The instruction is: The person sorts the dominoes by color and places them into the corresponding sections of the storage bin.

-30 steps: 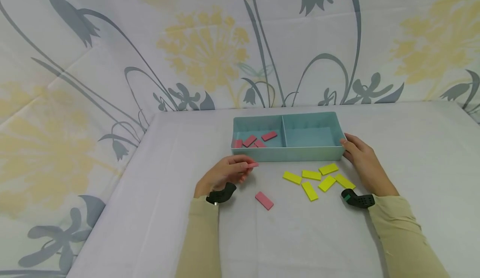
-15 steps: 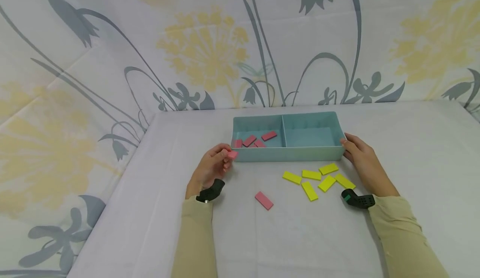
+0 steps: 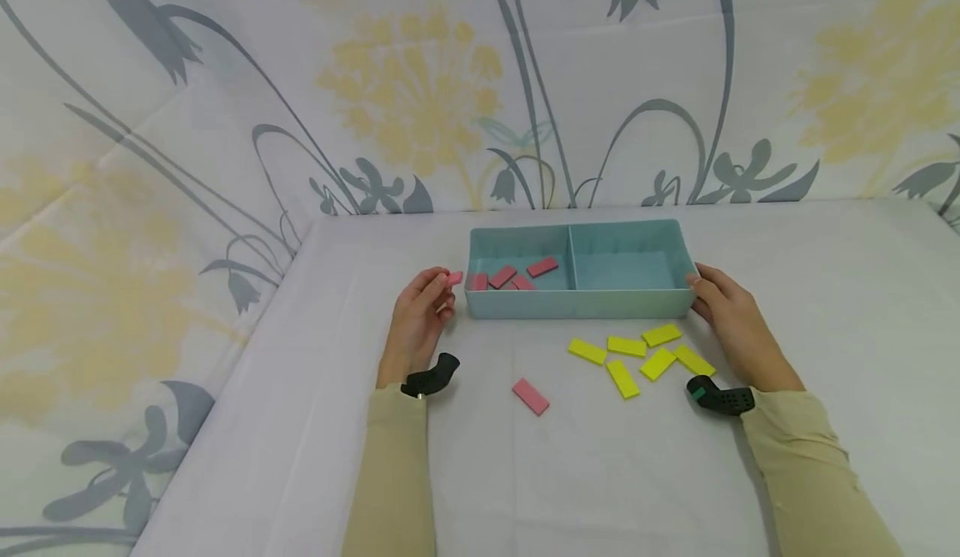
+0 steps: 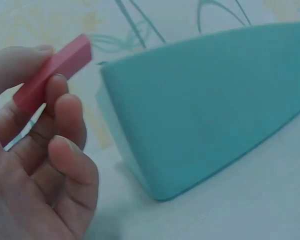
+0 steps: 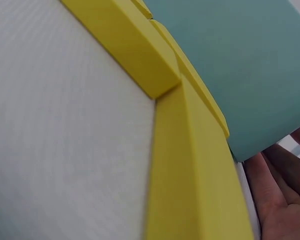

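Note:
My left hand (image 3: pixel 417 319) pinches a pink rectangular block (image 3: pixel 454 278), like a blank domino, between thumb and fingers. It is just off the left end of a pale blue-green two-compartment box (image 3: pixel 577 305). In the left wrist view the block (image 4: pixel 56 72) is raised beside the box's corner (image 4: pixel 140 150), a small gap between them. At the other end, my right hand (image 3: pixel 733 328) grips the box's right wall, thumb at the rim; the fingers behind the wall are partly hidden. Several pink blocks (image 3: pixel 543 267) lie in the left compartment.
Several yellow blocks (image 3: pixel 622 379) lie flat on the white cloth in front of the box, near my right hand. One more pink block (image 3: pixel 531 397) rests on the cloth to their left. A flower-print cloth (image 3: pixel 420 82) hangs behind the table.
My left hand has carried the pink block from in front of the box leftward, then up and away beside its left end. My right hand keeps its grip on the box.

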Available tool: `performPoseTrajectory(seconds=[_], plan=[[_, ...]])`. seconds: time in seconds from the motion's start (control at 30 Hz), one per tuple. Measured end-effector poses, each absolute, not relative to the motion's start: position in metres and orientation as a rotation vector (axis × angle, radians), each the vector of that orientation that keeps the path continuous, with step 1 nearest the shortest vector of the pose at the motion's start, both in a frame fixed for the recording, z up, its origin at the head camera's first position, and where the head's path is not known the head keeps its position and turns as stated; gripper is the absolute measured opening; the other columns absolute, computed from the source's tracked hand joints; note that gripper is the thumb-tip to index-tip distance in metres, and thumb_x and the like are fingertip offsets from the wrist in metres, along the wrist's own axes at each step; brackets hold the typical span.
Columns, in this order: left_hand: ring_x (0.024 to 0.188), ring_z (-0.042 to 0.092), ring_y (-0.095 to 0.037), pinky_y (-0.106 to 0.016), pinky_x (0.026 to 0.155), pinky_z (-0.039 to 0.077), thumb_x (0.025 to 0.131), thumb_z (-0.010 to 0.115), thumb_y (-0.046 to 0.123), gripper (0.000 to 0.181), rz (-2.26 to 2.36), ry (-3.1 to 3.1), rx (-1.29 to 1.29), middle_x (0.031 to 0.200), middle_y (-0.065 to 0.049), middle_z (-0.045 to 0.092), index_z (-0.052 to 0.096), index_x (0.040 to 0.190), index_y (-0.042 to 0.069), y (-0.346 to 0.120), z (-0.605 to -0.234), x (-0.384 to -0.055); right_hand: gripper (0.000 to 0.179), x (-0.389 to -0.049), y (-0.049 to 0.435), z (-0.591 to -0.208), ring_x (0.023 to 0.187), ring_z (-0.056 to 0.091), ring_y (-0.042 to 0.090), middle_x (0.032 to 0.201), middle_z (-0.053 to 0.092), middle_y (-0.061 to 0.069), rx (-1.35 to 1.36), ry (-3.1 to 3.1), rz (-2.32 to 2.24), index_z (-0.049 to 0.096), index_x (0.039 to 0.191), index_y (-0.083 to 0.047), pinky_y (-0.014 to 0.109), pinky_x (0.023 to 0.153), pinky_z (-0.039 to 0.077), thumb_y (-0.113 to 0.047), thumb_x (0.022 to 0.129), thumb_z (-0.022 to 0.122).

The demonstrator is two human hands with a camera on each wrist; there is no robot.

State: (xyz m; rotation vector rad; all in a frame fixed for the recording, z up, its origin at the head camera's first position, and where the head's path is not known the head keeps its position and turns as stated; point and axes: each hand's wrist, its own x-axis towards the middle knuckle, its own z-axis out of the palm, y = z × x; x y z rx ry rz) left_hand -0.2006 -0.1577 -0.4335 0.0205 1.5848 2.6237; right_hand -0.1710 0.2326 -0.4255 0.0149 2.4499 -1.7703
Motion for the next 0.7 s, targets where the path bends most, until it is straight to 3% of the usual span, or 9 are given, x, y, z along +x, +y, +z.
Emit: performPoseTrajectory(seconds=[0.13, 0.43, 0.7], plan=[[0.073, 0.049, -0.015, -0.023, 0.060, 0.039, 0.081, 0.065, 0.025, 0.035, 2.621, 1.624, -0.012, 0.090, -0.004, 0.056, 0.054, 0.106, 0.004, -0.153, -0.431, -0.204, 0.075, -0.171, 0.235, -0.424, 0.128, 0.028, 0.025, 0.147, 0.010, 0.011, 0.030, 2.438, -1.767, 0.008, 0.144, -0.007, 0.035, 0.100, 0.027, -0.054, 0.090, 0.031], [0.073, 0.050, -0.015, -0.023, 0.064, 0.042, 0.084, 0.063, 0.016, 0.022, 2.683, 1.428, -0.064, 0.094, -0.007, 0.062, 0.056, 0.100, 0.004, -0.163, -0.436, -0.219, 0.078, -0.173, 0.236, -0.427, 0.129, 0.027, 0.025, 0.147, 0.010, 0.011, 0.042, 2.402, -1.789, 0.007, 0.144, -0.008, 0.038, 0.102, 0.025, -0.055, 0.089, 0.034], [0.085, 0.051, -0.019, -0.025, 0.071, 0.042, 0.089, 0.055, 0.021, 0.035, 2.672, 1.483, -0.042, 0.111, -0.011, 0.054, 0.051, 0.120, 0.004, -0.165, -0.435, -0.234, 0.076, -0.173, 0.235, -0.429, 0.127, 0.031, 0.026, 0.146, 0.014, 0.013, 0.018, 2.450, -1.766, 0.011, 0.143, -0.007, 0.036, 0.100, 0.029, -0.055, 0.089, 0.034]])
